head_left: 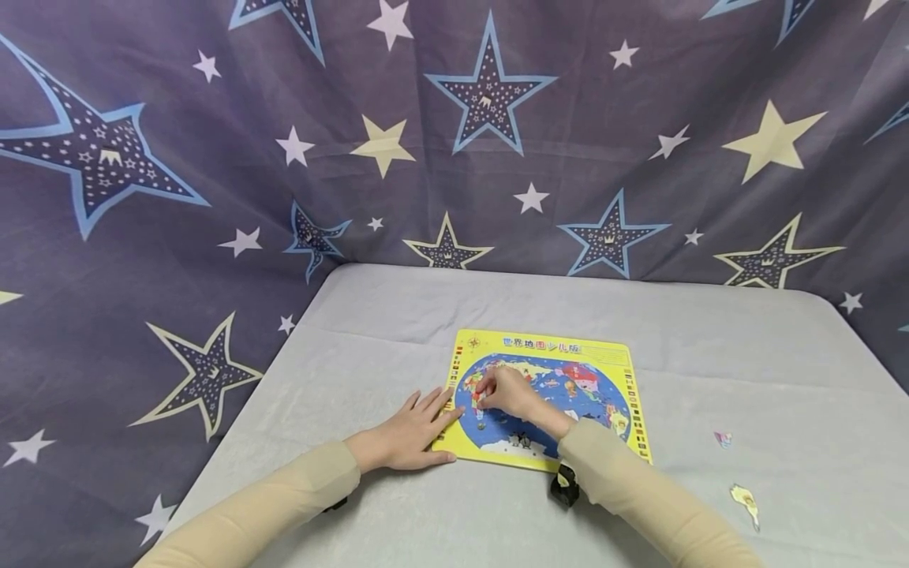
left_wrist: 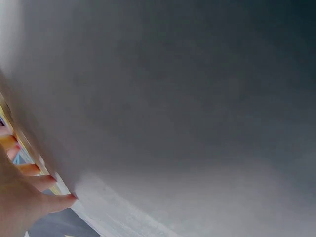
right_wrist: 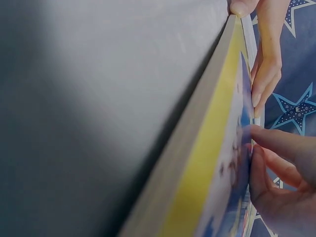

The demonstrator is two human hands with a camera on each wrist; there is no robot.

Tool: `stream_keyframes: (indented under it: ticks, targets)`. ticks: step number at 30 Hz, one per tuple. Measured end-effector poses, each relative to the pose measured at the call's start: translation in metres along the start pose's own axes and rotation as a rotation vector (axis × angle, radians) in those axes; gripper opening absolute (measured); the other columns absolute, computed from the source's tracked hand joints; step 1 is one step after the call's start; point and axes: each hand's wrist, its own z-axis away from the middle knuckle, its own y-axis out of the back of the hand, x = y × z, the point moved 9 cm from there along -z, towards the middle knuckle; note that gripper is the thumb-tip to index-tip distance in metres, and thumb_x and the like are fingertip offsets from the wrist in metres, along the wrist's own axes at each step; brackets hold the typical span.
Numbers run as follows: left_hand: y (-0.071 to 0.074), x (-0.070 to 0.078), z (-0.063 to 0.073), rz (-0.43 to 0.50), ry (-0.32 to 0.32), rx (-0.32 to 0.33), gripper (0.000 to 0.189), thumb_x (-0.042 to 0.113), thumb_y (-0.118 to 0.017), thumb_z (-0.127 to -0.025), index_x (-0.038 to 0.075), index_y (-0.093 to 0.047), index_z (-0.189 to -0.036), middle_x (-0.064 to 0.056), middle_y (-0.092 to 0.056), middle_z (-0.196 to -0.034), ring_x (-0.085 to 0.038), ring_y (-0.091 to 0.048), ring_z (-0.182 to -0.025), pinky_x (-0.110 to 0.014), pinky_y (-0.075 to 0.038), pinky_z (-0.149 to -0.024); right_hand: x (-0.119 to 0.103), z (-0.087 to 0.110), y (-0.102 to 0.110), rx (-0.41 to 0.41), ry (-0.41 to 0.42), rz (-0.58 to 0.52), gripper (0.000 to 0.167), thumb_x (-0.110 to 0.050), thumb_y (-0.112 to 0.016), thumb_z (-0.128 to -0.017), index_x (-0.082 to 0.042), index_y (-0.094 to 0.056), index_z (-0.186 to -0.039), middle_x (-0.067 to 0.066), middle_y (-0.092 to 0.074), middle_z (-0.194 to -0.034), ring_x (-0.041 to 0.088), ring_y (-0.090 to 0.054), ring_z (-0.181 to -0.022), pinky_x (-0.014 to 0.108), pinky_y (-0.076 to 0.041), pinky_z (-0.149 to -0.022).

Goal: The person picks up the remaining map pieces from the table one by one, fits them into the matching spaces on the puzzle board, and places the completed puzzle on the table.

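Note:
A yellow-bordered world map puzzle board lies flat on the cloth in the head view. My left hand rests with fingers spread across its left edge. Over the left part of the blue map, my right hand has its fingers bent. Thumb and fingertips pinch at a small colourful map puzzle piece, low against the board and partly hidden by the fingers. In the right wrist view, thumb and fingertips meet right at the board's surface. The left wrist view shows the left fingers along the board's edge.
Two loose puzzle pieces lie right of the board: a small pinkish one and a longer yellowish one. A light grey cloth covers the table. Star-patterned dark curtains hang behind it and at the sides.

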Motion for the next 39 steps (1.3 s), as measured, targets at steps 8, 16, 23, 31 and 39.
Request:
stream_keyframes:
  ticks: [8, 16, 23, 31, 39]
  targets:
    - [0.0, 0.001, 0.0, -0.001, -0.005, 0.008, 0.072, 0.061, -0.031, -0.086, 0.016, -0.021, -0.142, -0.014, -0.006, -0.147, -0.031, -0.008, -0.134, -0.054, -0.012, -0.103, -0.001, 0.001, 0.001, -0.001, 0.017, -0.025, 0.011, -0.002, -0.071, -0.072, -0.001, -0.066, -0.082, 0.002, -0.055, -0.066, 0.01, -0.046, -0.056, 0.021, -0.038, -0.05]
    - [-0.002, -0.001, -0.001, -0.017, -0.004, 0.002, 0.074, 0.063, -0.028, -0.086, 0.017, -0.019, -0.143, -0.013, -0.005, -0.148, -0.03, -0.008, -0.134, -0.053, -0.013, -0.103, -0.007, 0.013, 0.014, -0.102, 0.073, -0.16, 0.024, -0.002, -0.066, -0.077, 0.004, -0.063, -0.1, 0.015, -0.062, -0.085, 0.017, -0.058, -0.071, 0.023, -0.047, -0.057]
    - [-0.002, -0.001, -0.002, -0.023, 0.011, -0.002, 0.074, 0.064, -0.028, -0.086, 0.018, -0.018, -0.143, -0.013, -0.004, -0.148, -0.03, -0.007, -0.134, -0.053, -0.012, -0.104, -0.003, 0.035, 0.042, -0.16, 0.073, -0.16, 0.032, -0.009, -0.065, -0.08, 0.004, -0.059, -0.109, 0.019, -0.061, -0.101, 0.022, -0.059, -0.083, 0.028, -0.05, -0.064]
    - [0.0, 0.001, -0.001, -0.023, 0.005, 0.009, 0.075, 0.064, -0.029, -0.085, 0.017, -0.02, -0.143, -0.014, -0.006, -0.147, -0.03, -0.008, -0.134, -0.053, -0.013, -0.103, 0.012, 0.063, 0.081, -0.134, 0.053, -0.106, 0.032, -0.011, -0.065, -0.079, 0.002, -0.06, -0.108, 0.018, -0.061, -0.1, 0.021, -0.059, -0.083, 0.027, -0.05, -0.066]
    - [0.0, 0.001, 0.0, -0.012, 0.003, 0.011, 0.074, 0.062, -0.031, -0.086, 0.016, -0.02, -0.142, -0.014, -0.007, -0.147, -0.03, -0.008, -0.134, -0.053, -0.013, -0.103, 0.026, 0.09, 0.115, -0.097, 0.026, -0.097, 0.033, -0.008, -0.063, -0.081, 0.007, -0.057, -0.109, 0.022, -0.059, -0.101, 0.021, -0.059, -0.081, 0.025, -0.05, -0.066]
